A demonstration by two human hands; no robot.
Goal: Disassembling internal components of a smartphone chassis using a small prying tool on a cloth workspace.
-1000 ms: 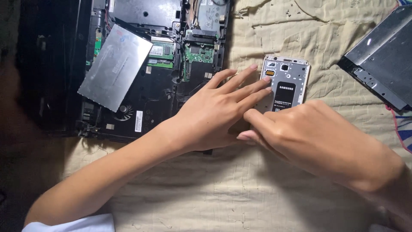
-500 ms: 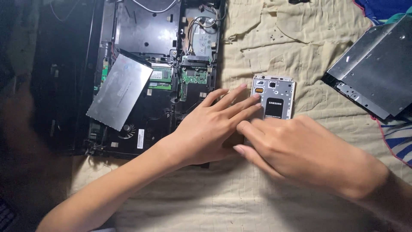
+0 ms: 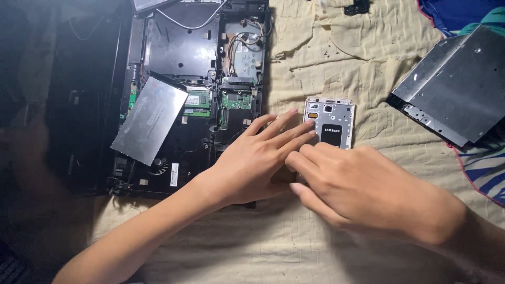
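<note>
Left hand: the left hand (image 3: 252,163) lies flat with palm down and fingers (image 3: 286,129) spread and stretched out, their tips touching the left edge of the phone; it grips nothing.
Right hand: the right hand (image 3: 363,189) lies over the lower part of the phone, fingers curled close together; whether they pinch anything underneath, I cannot tell.
Phone: a white smartphone with its back cover off (image 3: 330,122) lies on the cloth, battery and inner frame showing, just right of the laptop and between the two hands.
Laptop: an opened black laptop chassis (image 3: 184,94) sits at left, circuit boards and wires bare, a silver rectangular plate (image 3: 150,120) resting tilted on it.
Optical drive: a grey metal drive (image 3: 452,84) lies at right, well apart from the phone.
Surface: a wrinkled beige cloth (image 3: 336,52).
</note>
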